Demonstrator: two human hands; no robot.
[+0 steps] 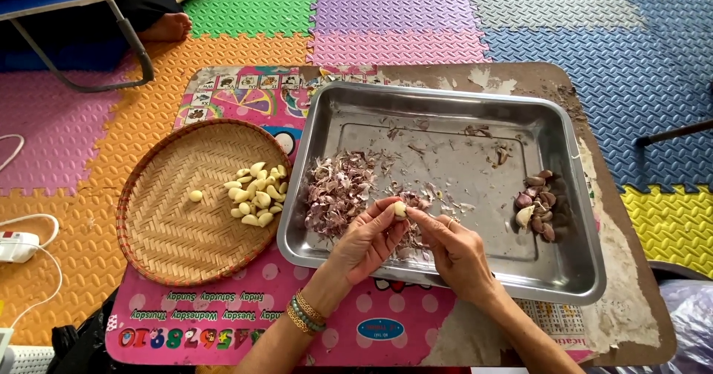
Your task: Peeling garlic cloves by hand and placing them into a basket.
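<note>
My left hand (368, 242) and my right hand (453, 251) meet over the near edge of a steel tray (445, 106). Both pinch one pale garlic clove (400, 209) between their fingertips. A heap of purple garlic skins (338, 188) lies in the tray just left of my hands. Several unpeeled cloves (542, 205) sit at the tray's right side. A round woven basket (167, 225) to the left holds a pile of peeled cloves (256, 194). Bangles circle my left wrist.
Tray and basket rest on a low worn table (631, 300) with a pink printed mat (223, 322). Coloured foam tiles cover the floor. A person's bare foot (167, 26) and a chair leg are at the top left. White cables lie at the far left.
</note>
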